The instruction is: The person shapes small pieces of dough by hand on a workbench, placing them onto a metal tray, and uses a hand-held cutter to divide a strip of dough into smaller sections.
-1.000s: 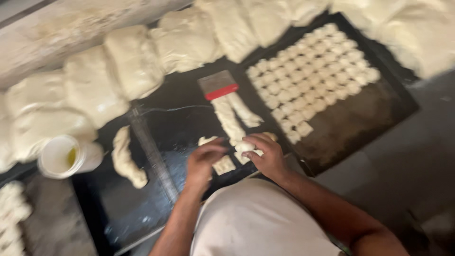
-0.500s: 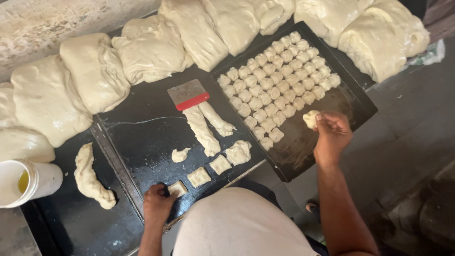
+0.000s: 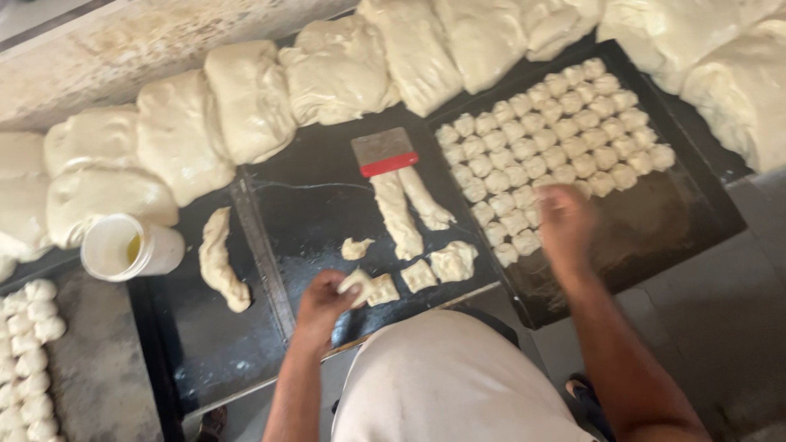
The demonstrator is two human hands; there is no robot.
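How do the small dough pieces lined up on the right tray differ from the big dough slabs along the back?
The small pale dough pieces are tiny, rounded and set in neat rows; the large pale dough slabs are broad, folded and lumpy, overlapping in one line. The pieces sit on a dark tray; the slabs lie along the tray's far edge. Both look like the same soft, pale dough.
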